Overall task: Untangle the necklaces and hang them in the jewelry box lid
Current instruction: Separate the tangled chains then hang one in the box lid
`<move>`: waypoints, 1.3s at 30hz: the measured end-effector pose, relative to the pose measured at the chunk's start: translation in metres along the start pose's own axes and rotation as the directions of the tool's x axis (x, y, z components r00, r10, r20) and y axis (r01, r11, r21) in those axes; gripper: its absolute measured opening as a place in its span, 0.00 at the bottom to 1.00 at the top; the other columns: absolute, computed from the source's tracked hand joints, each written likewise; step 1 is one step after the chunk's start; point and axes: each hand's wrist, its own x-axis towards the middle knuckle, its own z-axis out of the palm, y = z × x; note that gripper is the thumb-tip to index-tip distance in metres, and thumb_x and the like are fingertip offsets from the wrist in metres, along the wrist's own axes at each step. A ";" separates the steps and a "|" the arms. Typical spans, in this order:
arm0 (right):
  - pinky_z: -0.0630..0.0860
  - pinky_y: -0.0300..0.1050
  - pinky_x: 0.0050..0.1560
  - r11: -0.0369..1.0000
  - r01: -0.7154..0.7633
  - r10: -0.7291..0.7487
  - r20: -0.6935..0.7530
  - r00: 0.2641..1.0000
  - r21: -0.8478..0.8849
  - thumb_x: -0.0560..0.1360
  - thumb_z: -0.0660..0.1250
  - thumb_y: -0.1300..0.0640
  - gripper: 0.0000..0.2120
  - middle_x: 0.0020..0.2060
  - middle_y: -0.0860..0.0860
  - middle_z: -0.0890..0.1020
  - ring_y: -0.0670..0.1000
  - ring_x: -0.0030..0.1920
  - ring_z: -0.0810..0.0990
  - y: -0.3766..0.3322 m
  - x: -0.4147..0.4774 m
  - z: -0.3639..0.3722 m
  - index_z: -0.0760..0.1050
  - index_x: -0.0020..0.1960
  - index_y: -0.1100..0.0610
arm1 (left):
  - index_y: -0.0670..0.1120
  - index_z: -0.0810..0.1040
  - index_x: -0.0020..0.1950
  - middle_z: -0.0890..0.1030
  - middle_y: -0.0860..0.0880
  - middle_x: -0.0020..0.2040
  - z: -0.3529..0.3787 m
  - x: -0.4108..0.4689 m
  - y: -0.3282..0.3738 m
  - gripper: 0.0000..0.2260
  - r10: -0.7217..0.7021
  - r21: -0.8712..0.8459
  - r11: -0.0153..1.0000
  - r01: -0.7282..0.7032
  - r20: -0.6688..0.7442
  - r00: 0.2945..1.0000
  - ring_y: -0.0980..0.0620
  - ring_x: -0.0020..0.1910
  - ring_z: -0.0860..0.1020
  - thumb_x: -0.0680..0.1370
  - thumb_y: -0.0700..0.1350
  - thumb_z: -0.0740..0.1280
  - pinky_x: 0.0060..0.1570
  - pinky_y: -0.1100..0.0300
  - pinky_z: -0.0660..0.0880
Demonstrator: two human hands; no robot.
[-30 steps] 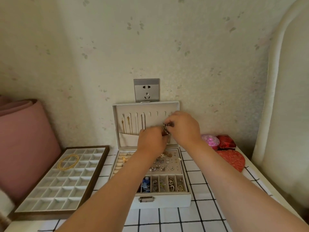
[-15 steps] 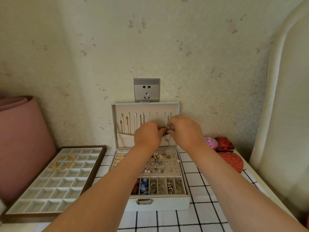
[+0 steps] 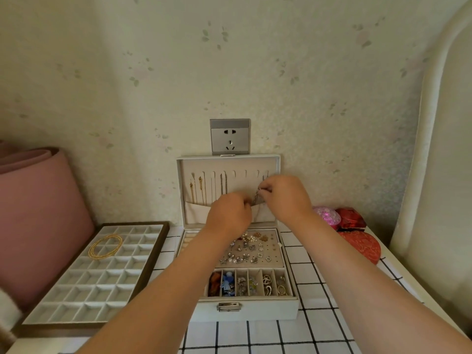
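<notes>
Left hand [image 3: 229, 215] and right hand [image 3: 286, 198] pinch a thin silver necklace [image 3: 258, 199] between them; likely light, limp, snag-prone, best held near its clasp.

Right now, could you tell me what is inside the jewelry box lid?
Several thin chains hang from slots in the lid, their ends tucked in its pocket. Both hands cover the right side.

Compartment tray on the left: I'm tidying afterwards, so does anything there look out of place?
Yes. A coiled gold necklace lies across several cells of the compartment tray, draped over the dividers rather than inside one cell or hung in the jewelry box lid. Every other cell looks bare.
</notes>
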 end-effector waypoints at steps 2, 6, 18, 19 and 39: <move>0.81 0.48 0.51 0.996 -0.029 0.040 -0.127 0.991 0.090 0.76 0.71 0.60 0.07 0.47 0.51 0.87 0.51 0.47 0.84 -0.003 0.000 -0.001 0.85 0.53 0.55 | 0.45 0.83 0.58 0.84 0.45 0.51 0.002 -0.005 -0.002 0.14 0.056 0.027 0.998 -0.055 -0.015 0.998 0.44 0.49 0.81 0.78 0.39 0.60 0.52 0.50 0.78; 0.79 0.47 0.49 0.996 0.042 -0.049 -0.092 0.995 -0.078 0.76 0.70 0.58 0.10 0.50 0.51 0.86 0.53 0.51 0.83 0.001 -0.007 0.000 0.82 0.57 0.53 | 0.45 0.82 0.58 0.83 0.47 0.54 0.009 -0.007 -0.003 0.13 0.142 0.106 0.985 -0.137 -0.041 0.989 0.46 0.54 0.79 0.77 0.40 0.63 0.57 0.52 0.74; 0.77 0.48 0.43 0.923 0.278 -0.177 0.348 0.921 -0.267 0.74 0.66 0.60 0.10 0.48 0.53 0.76 0.55 0.46 0.79 0.011 -0.014 -0.010 0.82 0.54 0.54 | 0.50 0.78 0.62 0.78 0.49 0.58 0.008 -0.008 -0.002 0.13 0.151 0.252 0.957 -0.141 -0.020 0.988 0.48 0.59 0.73 0.78 0.48 0.63 0.60 0.53 0.65; 0.77 0.48 0.43 0.909 0.293 -0.180 0.352 0.918 -0.298 0.75 0.66 0.62 0.10 0.48 0.53 0.77 0.55 0.46 0.79 0.010 -0.012 -0.009 0.82 0.54 0.55 | 0.50 0.77 0.62 0.78 0.49 0.58 0.008 -0.008 -0.002 0.13 0.149 0.252 0.957 -0.141 -0.013 0.989 0.48 0.60 0.73 0.78 0.48 0.63 0.60 0.53 0.65; 0.74 0.45 0.30 0.931 0.216 -0.250 -0.083 0.965 -0.294 0.75 0.73 0.53 0.07 0.39 0.51 0.80 0.54 0.34 0.80 0.015 -0.014 0.005 0.84 0.41 0.55 | 0.51 0.76 0.65 0.78 0.50 0.61 0.007 -0.010 -0.004 0.15 0.154 0.224 0.963 -0.149 -0.003 0.988 0.48 0.61 0.73 0.79 0.48 0.63 0.61 0.52 0.67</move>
